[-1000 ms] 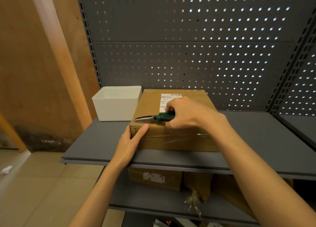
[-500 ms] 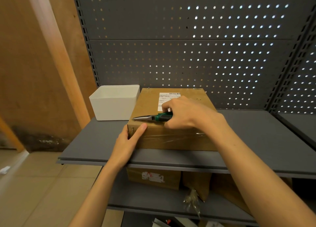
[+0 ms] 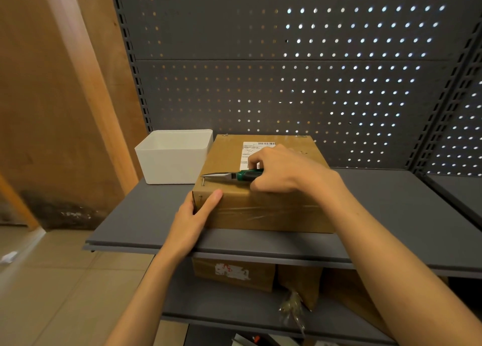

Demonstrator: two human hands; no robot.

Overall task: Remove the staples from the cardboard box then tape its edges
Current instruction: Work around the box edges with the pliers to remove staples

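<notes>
The cardboard box [image 3: 263, 184] sat flat on the grey metal shelf [image 3: 407, 215], a squat brown rectangular carton with a matte top and a glossy, wrinkled band of clear tape [image 3: 271, 211] across its near face. A white printed label [image 3: 251, 151] with a barcode lay on the top, partly covered. A thin metal staple [image 3: 203, 182] stood up from the near left corner of the top, and small staples showed at the far corners.

The right hand [image 3: 284, 171] rested on the box top, fingers closed around the green handles of needle-nose pliers [image 3: 229, 175]. The slim, tapered steel tips lay together, pointing left just above the raised staple.

The left hand [image 3: 194, 216] was clamped on the near left corner of the box, thumb pressed flat on the front face, fingers wrapped around the side.

Just beside the box on the left stood a smooth white plastic bin [image 3: 172, 158], open-topped and square-walled. Behind rose a dark grey perforated panel [image 3: 287, 85] with light showing through its round holes. Below, the lower shelf [image 3: 208, 309] held more brown cartons [image 3: 234, 275].
</notes>
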